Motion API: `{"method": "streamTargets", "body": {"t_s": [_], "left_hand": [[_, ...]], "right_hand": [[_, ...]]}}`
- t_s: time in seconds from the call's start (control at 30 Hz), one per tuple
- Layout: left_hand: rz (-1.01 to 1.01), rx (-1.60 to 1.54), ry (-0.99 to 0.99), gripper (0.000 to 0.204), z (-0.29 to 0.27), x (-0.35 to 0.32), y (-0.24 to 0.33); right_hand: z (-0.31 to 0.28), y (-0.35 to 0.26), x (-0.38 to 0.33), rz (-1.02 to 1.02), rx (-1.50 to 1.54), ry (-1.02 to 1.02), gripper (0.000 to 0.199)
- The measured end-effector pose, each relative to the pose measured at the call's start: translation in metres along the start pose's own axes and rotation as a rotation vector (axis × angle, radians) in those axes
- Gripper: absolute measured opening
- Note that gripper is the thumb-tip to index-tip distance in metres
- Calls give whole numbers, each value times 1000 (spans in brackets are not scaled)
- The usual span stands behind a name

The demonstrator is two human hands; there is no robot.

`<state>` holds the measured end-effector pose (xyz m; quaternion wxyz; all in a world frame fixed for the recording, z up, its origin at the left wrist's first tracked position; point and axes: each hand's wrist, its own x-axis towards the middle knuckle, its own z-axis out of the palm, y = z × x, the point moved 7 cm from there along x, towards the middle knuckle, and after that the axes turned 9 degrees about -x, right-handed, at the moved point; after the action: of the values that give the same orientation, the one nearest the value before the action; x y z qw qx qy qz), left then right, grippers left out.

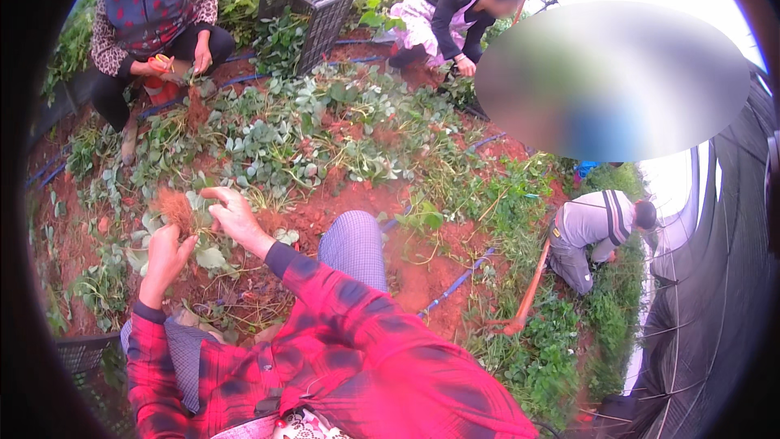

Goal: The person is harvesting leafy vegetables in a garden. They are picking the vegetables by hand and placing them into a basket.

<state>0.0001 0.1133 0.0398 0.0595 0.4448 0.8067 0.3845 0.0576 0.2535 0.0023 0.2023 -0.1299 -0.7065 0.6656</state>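
My left hand [166, 258] is closed round a leafy plant with bare reddish-brown roots [173, 206], which stick up above the fingers. Close beside the plant, at its right, is my right hand [236, 218]. Its index finger reaches toward the roots with the thumb apart from it. Whether it touches the stems I cannot tell. Broad pale green leaves [211, 258] show just below the two hands. Many uprooted leafy plants [284, 134] lie heaped on the red soil in front of me.
A co-worker [154, 16] at the far left holds orange-handled snips and a plant. Another person [455, 20] crouches at the back; a third [593, 232] bends low at right. A black crate [313, 4] stands tilted behind the heap. A long-handled hoe [528, 297] and blue hose [455, 284] lie right.
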Motion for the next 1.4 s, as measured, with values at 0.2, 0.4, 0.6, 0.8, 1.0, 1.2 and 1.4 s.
{"method": "streamTargets", "body": {"t_s": [0.2, 0.4, 0.6, 0.8, 1.0, 1.2, 1.4], "left_hand": [[122, -122, 124, 21, -42, 15, 53], [-292, -838, 252, 18, -32, 12, -29], [-695, -1396, 277, 21, 5, -22, -34], [-961, -1559, 318, 19, 157, -60, -186], [-1275, -1512, 269, 24, 189, -87, -127], [-725, -501, -26, 31, 99, -48, -165], [-556, -560, 165, 29, -18, -13, -112]], "right_hand": [[28, -20, 3, 214, 75, -353, 34], [37, -18, 1, 226, -39, -362, 32], [55, 27, -21, 375, -116, -369, 43], [74, 136, -57, 652, -173, -457, 39], [31, 195, -65, 533, -441, -309, 33], [24, 161, -28, 364, -643, -94, 26], [-28, 253, -3, 303, -1040, -245, 27]]}}
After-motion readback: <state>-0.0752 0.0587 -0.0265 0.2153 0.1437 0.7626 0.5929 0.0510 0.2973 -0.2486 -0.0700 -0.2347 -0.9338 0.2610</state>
